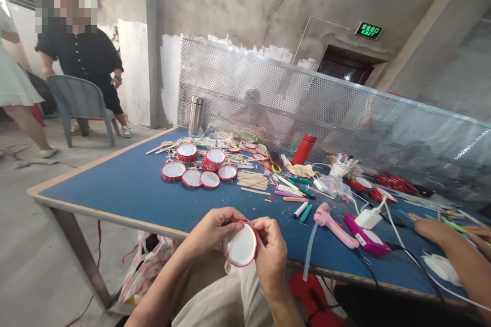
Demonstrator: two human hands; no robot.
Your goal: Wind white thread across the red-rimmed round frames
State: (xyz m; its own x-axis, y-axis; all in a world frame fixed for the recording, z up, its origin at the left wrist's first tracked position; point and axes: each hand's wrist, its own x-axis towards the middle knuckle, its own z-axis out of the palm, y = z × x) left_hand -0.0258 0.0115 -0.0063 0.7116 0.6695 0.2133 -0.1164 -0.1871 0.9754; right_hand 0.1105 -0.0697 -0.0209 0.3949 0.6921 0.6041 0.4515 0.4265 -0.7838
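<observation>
Close to my lap, just off the table's front edge, is a round white disc with a red rim (241,248). My left hand (217,227) pinches its upper left edge, the thumb lying over the rim. On the other side, the fingers of my right hand (271,250) are closed on the right edge of the rim. Similar red-rimmed discs (192,178) lie on the blue table (115,191) ahead, some of them stacked. Flat wooden sticks (253,181) are heaped beside them.
Right of my hands lies a pink glue gun (335,227), near a magenta box (366,235) with cables. Markers (300,209), a red bottle (304,149) and a steel flask (196,115) stand or lie farther back. Another person's hand (433,229) is at the right.
</observation>
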